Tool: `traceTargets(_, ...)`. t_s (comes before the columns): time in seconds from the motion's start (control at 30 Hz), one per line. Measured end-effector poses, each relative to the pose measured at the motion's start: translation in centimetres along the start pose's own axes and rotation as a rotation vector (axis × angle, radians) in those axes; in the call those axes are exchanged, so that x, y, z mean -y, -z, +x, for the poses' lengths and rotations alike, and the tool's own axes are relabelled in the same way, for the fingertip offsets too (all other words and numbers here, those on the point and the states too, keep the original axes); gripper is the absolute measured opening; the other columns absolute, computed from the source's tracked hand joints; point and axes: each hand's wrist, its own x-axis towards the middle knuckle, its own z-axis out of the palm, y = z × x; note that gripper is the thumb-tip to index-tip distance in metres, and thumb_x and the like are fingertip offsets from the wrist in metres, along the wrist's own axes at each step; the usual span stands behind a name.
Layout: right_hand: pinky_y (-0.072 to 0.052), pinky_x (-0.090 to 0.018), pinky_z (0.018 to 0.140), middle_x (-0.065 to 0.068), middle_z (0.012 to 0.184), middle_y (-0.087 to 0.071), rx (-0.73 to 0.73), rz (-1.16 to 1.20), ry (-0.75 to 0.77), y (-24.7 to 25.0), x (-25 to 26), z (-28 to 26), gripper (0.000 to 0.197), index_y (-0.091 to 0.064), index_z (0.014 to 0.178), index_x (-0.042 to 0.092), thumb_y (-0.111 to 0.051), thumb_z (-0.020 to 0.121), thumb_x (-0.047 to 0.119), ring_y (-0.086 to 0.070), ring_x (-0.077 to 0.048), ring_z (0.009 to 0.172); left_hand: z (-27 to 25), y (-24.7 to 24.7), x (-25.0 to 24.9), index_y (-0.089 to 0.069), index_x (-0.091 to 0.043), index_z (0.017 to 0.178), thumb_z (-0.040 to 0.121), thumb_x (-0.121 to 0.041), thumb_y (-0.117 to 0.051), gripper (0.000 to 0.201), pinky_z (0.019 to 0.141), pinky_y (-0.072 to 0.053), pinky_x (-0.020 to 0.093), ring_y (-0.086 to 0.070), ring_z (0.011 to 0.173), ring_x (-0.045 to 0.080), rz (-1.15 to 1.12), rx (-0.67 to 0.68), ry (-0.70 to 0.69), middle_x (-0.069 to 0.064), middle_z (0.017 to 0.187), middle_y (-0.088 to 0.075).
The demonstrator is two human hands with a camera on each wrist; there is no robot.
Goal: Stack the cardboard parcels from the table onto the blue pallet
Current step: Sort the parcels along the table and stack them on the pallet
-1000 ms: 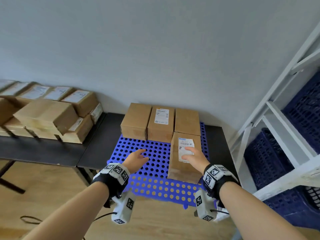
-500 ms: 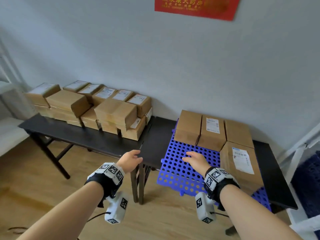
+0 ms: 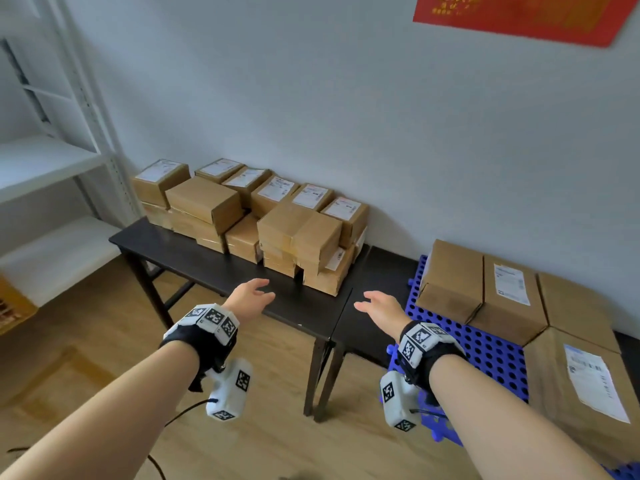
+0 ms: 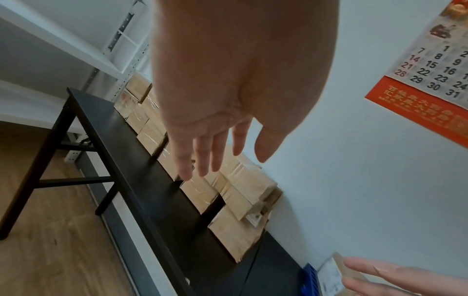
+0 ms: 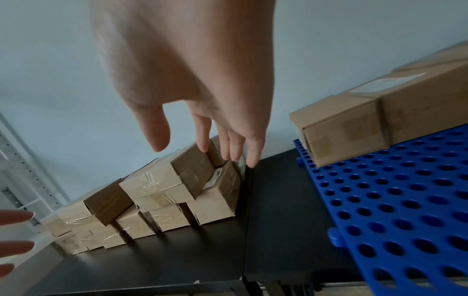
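Observation:
Several brown cardboard parcels (image 3: 298,233) are piled in two layers on the black table (image 3: 214,268) against the wall. My left hand (image 3: 251,294) hovers over the table's front edge, fingers straight, holding nothing. My right hand (image 3: 375,306) reaches the same way, empty and apart from the pile. The blue pallet (image 3: 485,348) lies to the right with three parcels (image 3: 450,278) along its back and a fourth labelled one (image 3: 585,386) in front. In the right wrist view my fingers (image 5: 229,146) point at the nearest parcel stack (image 5: 192,180).
White metal shelving (image 3: 52,161) stands left of the table. A red calendar (image 3: 519,15) hangs on the wall above the pallet. Wooden floor lies below the table's front edge, with a cable (image 3: 180,414) trailing from my left wrist.
My right hand has let go of the labelled parcel on the pallet. Both hands and my view have swung left toward the parcel pile on the table.

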Motion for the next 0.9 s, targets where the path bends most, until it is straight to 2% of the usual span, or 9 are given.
traceTargets(0.13, -0.03, -0.033, 0.108, -0.01, 0.148, -0.038, 0.004, 0.014, -0.017, -1.7, 2.7, 4.5, 0.057, -0.035, 0.144, 0.009, -0.054, 0.094, 0.027, -0.036, -0.024, 0.136, 4.3, 2.3, -0.2, -0.037, -0.017, 0.141, 0.095, -0.024, -0.051, 0.049, 0.094, -0.042, 0.029, -0.052, 0.12, 0.024, -0.026, -0.013, 0.024, 0.01, 0.135, -0.052)
traceTargets(0.27, -0.03, -0.032, 0.107, -0.008, 0.146, -0.04, 0.014, 0.103, -0.045, -2.7, 5.5, 8.7, 0.059, -0.034, 0.144, 0.006, -0.057, 0.093, 0.025, -0.038, -0.025, 0.135, 8.9, 4.5, -0.3, -0.039, -0.017, 0.141, 0.094, -0.024, -0.052, 0.049, 0.102, -0.043, 0.036, -0.054, 0.117, 0.025, -0.032, -0.014, 0.062, 0.01, 0.133, -0.054)
traceTargets(0.33, -0.03, -0.036, 0.112, -0.008, 0.147, -0.038, 0.011, 0.159, -0.053, -3.1, 7.0, 10.7, 0.064, -0.031, 0.145, 0.008, -0.059, 0.091, 0.027, -0.037, -0.025, 0.135, 11.1, 5.6, -0.3, -0.039, -0.017, 0.14, 0.094, -0.023, -0.053, 0.049, 0.103, -0.043, 0.038, -0.053, 0.117, 0.025, -0.054, -0.017, 0.076, 0.011, 0.132, -0.054)
traceTargets(0.4, -0.031, -0.041, 0.112, -0.003, 0.146, -0.04, 0.007, 0.214, -0.039, -3.6, 7.8, 12.9, 0.071, -0.031, 0.146, 0.012, -0.062, 0.086, 0.034, -0.04, -0.023, 0.133, 13.3, 6.7, -0.1, -0.039, -0.016, 0.141, 0.094, -0.022, -0.052, 0.048, 0.105, -0.04, 0.039, -0.05, 0.122, 0.025, -0.101, -0.012, 0.092, 0.012, 0.133, -0.053)
traceTargets(0.47, -0.033, -0.045, 0.111, -0.003, 0.147, -0.041, 0.016, 0.248, -0.04, -4.3, 6.8, 16.0, 0.084, -0.029, 0.146, 0.017, -0.064, 0.076, 0.047, -0.042, -0.022, 0.132, 15.1, 7.6, 0.1, -0.037, -0.016, 0.141, 0.095, -0.02, -0.05, 0.048, 0.109, -0.036, 0.041, -0.045, 0.127, 0.025, -0.141, 0.02, 0.104, 0.012, 0.137, -0.049)
traceTargets(0.5, -0.034, -0.046, 0.111, -0.004, 0.147, -0.041, 0.012, 0.261, -0.048, -4.6, 7.4, 16.4, 0.086, -0.027, 0.147, 0.018, -0.064, 0.075, 0.048, -0.042, -0.023, 0.132, 16.1, 7.9, 0.2, -0.036, -0.017, 0.142, 0.095, -0.02, -0.049, 0.049, 0.11, -0.034, 0.042, -0.043, 0.129, 0.025, -0.15, 0.036, 0.103, 0.012, 0.139, -0.046)
traceTargets(0.6, -0.032, -0.046, 0.112, -0.005, 0.148, -0.038, -0.029, 0.285, -0.094, -5.2, 9.4, 16.4, 0.077, -0.019, 0.149, 0.016, -0.061, 0.088, 0.036, -0.039, -0.025, 0.133, 18.8, 8.6, 0.0, -0.033, -0.018, 0.144, 0.096, -0.022, -0.046, 0.05, 0.111, -0.033, 0.044, -0.04, 0.132, 0.025, -0.145, 0.062, 0.09, 0.012, 0.144, -0.041)
traceTargets(0.7, -0.034, -0.042, 0.111, -0.007, 0.147, -0.038, -0.084, 0.325, -0.144, -5.7, 10.5, 17.1, 0.075, -0.013, 0.15, 0.013, -0.058, 0.092, 0.03, -0.041, -0.025, 0.132, 21.3, 9.0, -0.5, -0.032, -0.018, 0.144, 0.096, -0.023, -0.046, 0.051, 0.11, -0.035, 0.043, -0.04, 0.132, 0.025, -0.11, 0.083, 0.064, 0.013, 0.146, -0.039)
traceTargets(0.9, -0.039, -0.044, 0.106, -0.008, 0.138, -0.048, -0.197, 0.375, -0.204, -6.8, 10.7, 18.5, 0.062, -0.028, 0.144, 0.016, -0.058, 0.092, 0.03, -0.049, -0.026, 0.122, 25.4, 9.5, -1.1, -0.028, -0.015, 0.147, 0.097, -0.026, -0.045, 0.053, 0.11, -0.034, 0.04, -0.039, 0.134, 0.023, -0.025, 0.188, 0.004, 0.009, 0.147, -0.038)
